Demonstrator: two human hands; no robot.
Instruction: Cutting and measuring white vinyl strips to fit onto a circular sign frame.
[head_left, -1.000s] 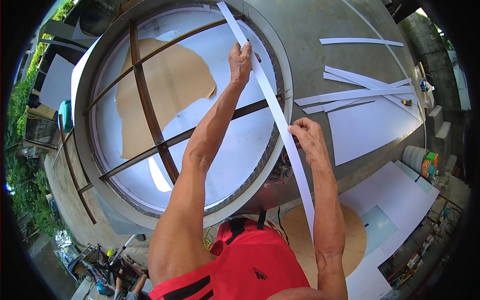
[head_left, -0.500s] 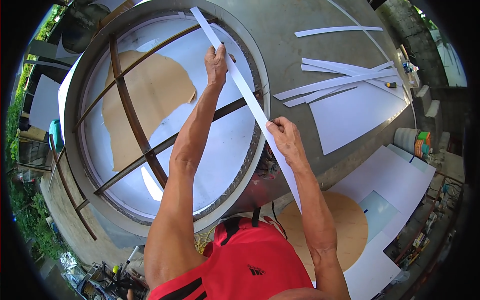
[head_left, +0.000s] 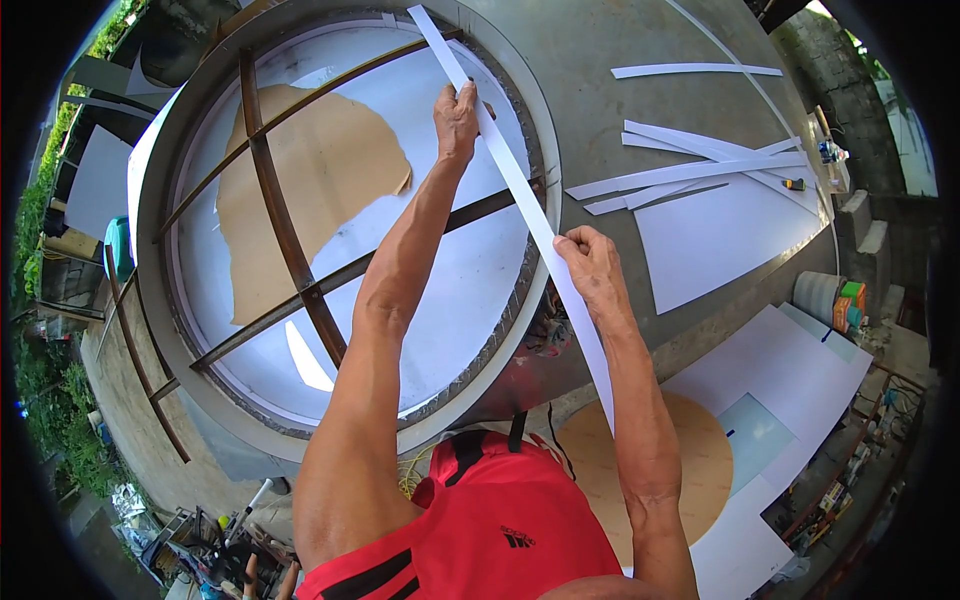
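Observation:
A long white strip runs slantwise from the far rim of a big round metal frame down toward my right forearm. My left hand grips it near its far end, over the frame's opening. Lower down, just outside the near right side of the ring, my right hand pinches the strip's edge between thumb and fingers. Brown crossbars span the ring. Beneath them lie a white panel and a torn-edged piece of brown cardboard. My right forearm hides the strip's near end.
On the grey table at the right, several white strips lie crossed over a white sheet, with a small yellow-and-black tool near them. Below the table edge are a round brown board and larger white sheets.
The view has shifted slightly, so the scene sits a little further right. Both hands keep their hold on the strip, which stays at nearly the same slant across the ring.

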